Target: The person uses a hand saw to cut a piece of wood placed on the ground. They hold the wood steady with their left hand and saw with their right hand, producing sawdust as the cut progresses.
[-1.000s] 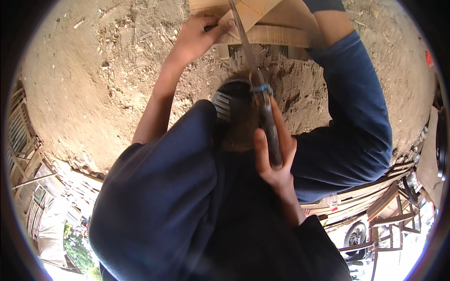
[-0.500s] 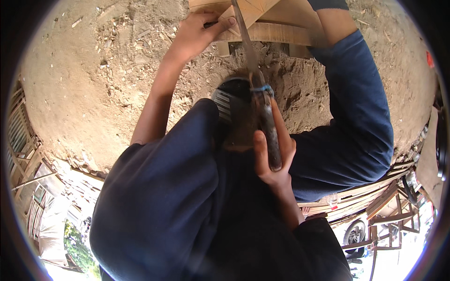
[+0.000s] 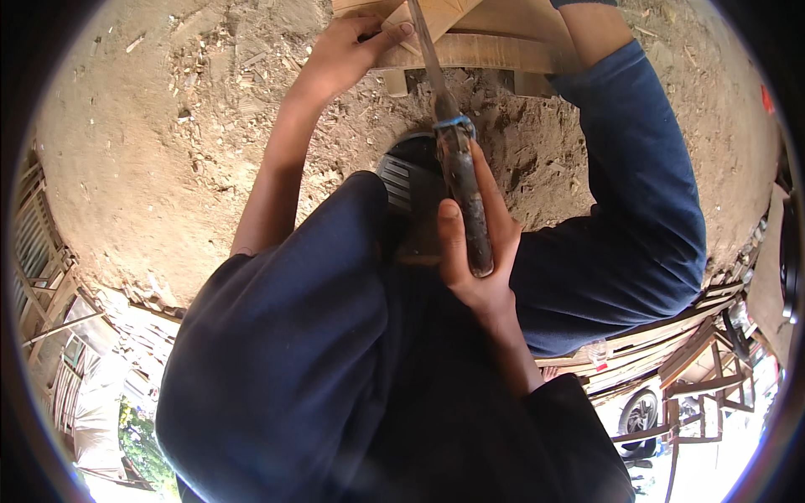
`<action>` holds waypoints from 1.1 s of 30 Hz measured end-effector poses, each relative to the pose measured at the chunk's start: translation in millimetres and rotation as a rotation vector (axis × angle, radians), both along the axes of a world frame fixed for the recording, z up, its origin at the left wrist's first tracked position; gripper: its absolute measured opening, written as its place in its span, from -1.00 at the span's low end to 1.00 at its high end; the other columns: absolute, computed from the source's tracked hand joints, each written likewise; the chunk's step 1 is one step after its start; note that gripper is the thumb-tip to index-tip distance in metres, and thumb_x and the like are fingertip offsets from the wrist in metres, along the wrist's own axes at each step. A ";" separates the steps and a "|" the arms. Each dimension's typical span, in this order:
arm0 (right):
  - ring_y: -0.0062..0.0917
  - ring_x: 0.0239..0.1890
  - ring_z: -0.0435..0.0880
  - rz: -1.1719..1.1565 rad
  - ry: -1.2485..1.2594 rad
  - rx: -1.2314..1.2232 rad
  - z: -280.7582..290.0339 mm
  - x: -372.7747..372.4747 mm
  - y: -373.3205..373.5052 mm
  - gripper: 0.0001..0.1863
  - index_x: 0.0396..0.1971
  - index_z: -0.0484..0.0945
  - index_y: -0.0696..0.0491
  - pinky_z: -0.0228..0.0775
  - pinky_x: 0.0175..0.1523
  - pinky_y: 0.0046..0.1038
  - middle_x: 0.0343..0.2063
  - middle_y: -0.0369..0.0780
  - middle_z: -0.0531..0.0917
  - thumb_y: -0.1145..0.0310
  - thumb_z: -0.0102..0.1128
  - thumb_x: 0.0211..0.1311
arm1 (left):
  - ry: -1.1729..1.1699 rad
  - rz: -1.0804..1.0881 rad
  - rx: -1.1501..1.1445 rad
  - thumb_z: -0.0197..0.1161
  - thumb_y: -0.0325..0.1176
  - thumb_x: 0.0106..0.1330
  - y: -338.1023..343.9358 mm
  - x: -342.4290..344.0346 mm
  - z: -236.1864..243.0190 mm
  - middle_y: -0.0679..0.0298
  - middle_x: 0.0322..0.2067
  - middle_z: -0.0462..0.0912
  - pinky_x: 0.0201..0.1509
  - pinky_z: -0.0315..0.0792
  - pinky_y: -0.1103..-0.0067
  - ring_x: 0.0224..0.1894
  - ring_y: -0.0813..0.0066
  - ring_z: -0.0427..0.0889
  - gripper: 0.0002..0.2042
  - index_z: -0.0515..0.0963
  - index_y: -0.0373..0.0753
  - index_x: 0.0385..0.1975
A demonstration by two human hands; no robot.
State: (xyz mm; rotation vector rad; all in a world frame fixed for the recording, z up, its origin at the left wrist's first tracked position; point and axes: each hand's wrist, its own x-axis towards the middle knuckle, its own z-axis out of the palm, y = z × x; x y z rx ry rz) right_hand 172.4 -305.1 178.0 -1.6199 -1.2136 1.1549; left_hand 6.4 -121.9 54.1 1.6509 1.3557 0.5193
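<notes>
My right hand (image 3: 501,245) is wrapped around the dark, worn handle of a handsaw (image 3: 464,189), thumb and fingers on either side. Blue binding circles the handle where it meets the blade. The narrow blade points away and crosses the edge of a light wooden board (image 3: 453,15) at the top; its far end is out of frame. My left hand (image 3: 350,52) grips the board left of the blade, thumb pressed on top, some fingers hidden behind. Below the board lies a thicker wooden plank (image 3: 503,52) on short supports.
My bent leg in a navy trouser (image 3: 641,159) reaches the plank on the right. A dark shoe (image 3: 402,172) with pale stripes rests on the dirt ground, where wood chips lie scattered. Stacked timber, wooden frames (image 3: 704,390) and a motorcycle wheel (image 3: 639,411) stand at the lower right.
My right hand and the saw have moved away from me and slightly left, the blade sliding further over the board. My left hand keeps its hold, with the view shifted a little.
</notes>
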 end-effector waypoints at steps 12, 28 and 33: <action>-0.58 -0.37 0.70 -0.015 -0.026 0.040 -5.8 1.0 -14.2 -0.40 0.29 0.22 0.37 0.51 -0.26 -0.53 -0.32 -0.01 0.70 0.46 0.10 0.29 | 0.007 -0.039 0.011 0.21 0.13 0.31 8.7 -0.8 -0.6 0.03 -0.36 0.70 -0.09 0.51 0.37 -0.24 0.18 0.70 -0.49 0.69 -0.28 -0.18; -0.58 -0.40 0.70 0.006 -0.001 -0.010 4.8 3.7 -32.1 -0.37 0.30 0.18 0.40 0.51 -0.30 -0.56 -0.39 -0.02 0.70 0.48 0.10 0.26 | 0.025 0.004 0.125 0.19 0.13 0.32 3.9 -1.8 -0.7 0.06 -0.43 0.67 -0.20 0.49 0.38 -0.35 0.19 0.67 -0.49 0.70 -0.29 -0.24; -0.59 -0.40 0.70 -0.011 0.029 -0.041 0.9 3.6 -33.9 -0.36 0.31 0.18 0.37 0.51 -0.29 -0.56 -0.39 -0.04 0.69 0.46 0.10 0.28 | 0.008 -0.018 0.074 0.20 0.15 0.31 7.1 -2.5 -2.7 0.08 -0.46 0.65 -0.22 0.46 0.40 -0.38 0.24 0.64 -0.46 0.69 -0.33 -0.24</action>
